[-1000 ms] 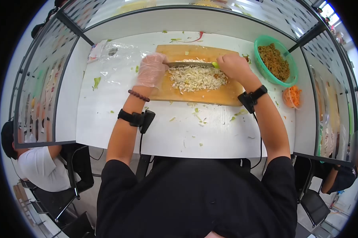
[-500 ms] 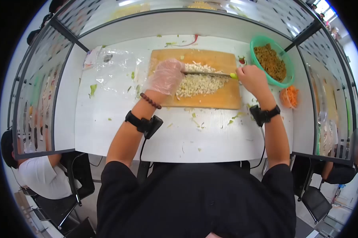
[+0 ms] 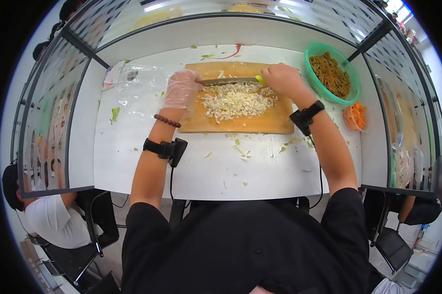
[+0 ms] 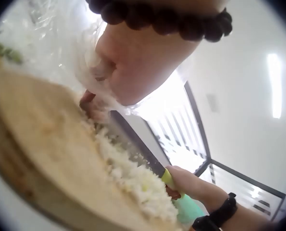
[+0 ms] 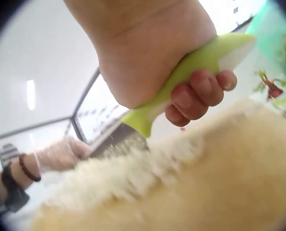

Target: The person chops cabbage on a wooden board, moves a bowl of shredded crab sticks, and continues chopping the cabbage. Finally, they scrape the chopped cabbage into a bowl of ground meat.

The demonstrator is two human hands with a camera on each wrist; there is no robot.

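Observation:
My right hand (image 3: 285, 81) is wrapped around the green handle (image 5: 200, 65) of a kitchen knife (image 3: 230, 81). At the other end of the blade, my left hand (image 3: 182, 88), in a clear plastic glove, holds the tip with bent fingers. The blade lies crosswise at the far side of a heap of finely chopped white vegetable (image 3: 240, 103), with white bits clinging near it in the right wrist view. Beneath the heap is a wooden cutting board (image 3: 221, 126).
A green bowl of brown minced filling (image 3: 354, 93) stands right of the board, with a small container of shredded carrot (image 3: 355, 117) nearer me. A crumpled clear plastic bag (image 3: 140, 88) lies at left. Green scraps (image 3: 114, 114) are scattered about. White partitions enclose the table (image 3: 132, 171).
Both hands and the knife shifted right and nearer me, then back left and away to the heap's far side. The heap now shows more openly in front of the blade.

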